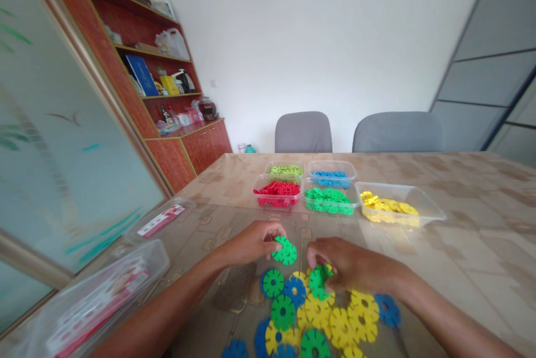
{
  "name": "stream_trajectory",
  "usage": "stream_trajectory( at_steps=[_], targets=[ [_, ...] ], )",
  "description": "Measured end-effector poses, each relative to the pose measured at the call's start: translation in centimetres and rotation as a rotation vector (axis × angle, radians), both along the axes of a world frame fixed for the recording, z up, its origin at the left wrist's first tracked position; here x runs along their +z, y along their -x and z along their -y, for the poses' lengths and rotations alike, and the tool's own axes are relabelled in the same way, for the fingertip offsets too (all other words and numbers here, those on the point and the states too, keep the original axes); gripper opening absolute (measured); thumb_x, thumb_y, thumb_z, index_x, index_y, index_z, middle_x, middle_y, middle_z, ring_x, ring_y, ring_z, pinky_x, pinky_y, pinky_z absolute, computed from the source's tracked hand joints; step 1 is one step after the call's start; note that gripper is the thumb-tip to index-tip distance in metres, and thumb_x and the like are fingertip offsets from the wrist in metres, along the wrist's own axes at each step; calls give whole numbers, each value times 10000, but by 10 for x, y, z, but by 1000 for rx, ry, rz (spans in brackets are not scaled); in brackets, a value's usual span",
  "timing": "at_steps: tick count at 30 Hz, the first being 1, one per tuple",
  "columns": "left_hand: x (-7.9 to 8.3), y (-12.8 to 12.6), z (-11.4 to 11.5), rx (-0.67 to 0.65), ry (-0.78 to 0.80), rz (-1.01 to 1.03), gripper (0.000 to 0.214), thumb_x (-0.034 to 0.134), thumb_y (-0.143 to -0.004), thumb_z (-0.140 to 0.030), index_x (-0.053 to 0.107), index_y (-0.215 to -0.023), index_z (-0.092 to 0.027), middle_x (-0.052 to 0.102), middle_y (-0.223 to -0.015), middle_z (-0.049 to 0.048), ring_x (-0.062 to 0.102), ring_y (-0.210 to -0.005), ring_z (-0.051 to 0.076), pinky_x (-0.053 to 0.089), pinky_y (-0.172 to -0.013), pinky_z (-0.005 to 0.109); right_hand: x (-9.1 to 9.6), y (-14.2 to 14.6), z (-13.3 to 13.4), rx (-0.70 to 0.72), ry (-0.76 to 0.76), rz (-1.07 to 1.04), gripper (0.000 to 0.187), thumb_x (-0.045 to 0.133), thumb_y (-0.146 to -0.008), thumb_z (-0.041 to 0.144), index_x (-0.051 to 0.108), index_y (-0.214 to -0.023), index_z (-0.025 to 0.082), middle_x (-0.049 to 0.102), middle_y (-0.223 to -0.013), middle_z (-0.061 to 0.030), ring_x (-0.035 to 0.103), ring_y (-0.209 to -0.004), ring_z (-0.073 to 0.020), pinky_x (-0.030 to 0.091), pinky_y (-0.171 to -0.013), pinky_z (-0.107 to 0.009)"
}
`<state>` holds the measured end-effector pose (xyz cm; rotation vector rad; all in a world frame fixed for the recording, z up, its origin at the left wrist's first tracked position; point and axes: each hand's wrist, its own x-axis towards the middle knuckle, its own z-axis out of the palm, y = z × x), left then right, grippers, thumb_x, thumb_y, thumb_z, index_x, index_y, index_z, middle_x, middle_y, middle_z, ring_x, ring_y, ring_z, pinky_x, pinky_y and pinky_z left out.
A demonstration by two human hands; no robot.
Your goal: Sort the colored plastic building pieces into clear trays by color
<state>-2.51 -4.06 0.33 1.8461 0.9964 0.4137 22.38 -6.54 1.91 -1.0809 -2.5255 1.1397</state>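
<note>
My left hand (254, 242) is closed on a green notched plastic disc (286, 251), held above the table; more than one may be stacked there. To its right, my right hand (350, 263) pinches another green notched disc (317, 283) over a loose pile. That pile mixes yellow discs (341, 324), green discs (283, 312) and blue discs (388, 310), overlapping near the front edge of view. Beyond my hands stand clear plastic tubs sorted by colour: a green-disc tub (307, 207), a red-piece tub (256, 201) and a yellow-disc tub (431, 211).
Behind these are a tub of lime pieces (268, 166) and a tub of blue pieces (354, 171). Clear plastic containers with printed labels (161, 257) lie at the left. Two grey chairs (304, 132) stand across the patterned table (481, 246); a wooden shelf unit (167, 151) is at back left.
</note>
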Motion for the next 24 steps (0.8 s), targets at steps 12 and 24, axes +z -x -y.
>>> stream_trajectory(
  at_steps=[12,24],
  targets=[
    [-9,-9,-1,127,112,168,313,615,-781,-428,486,-876,-159,550,-663,-46,518,-454,67,359,-424,173,6,-6,-16,21,198,-241,179,632,-734,233,481,-655,179,384,-599,81,375,-574,-84,276,-528,-208],
    [-7,-26,16,149,204,370,429,715,-709,-437,402,-869,-192,593,-717,-46,589,-466,72,439,-442,175,-18,8,-19,-107,387,-496,361,649,-754,478,468,-919,212,506,-766,42,469,-573,-75,389,-513,-202]
  ],
)
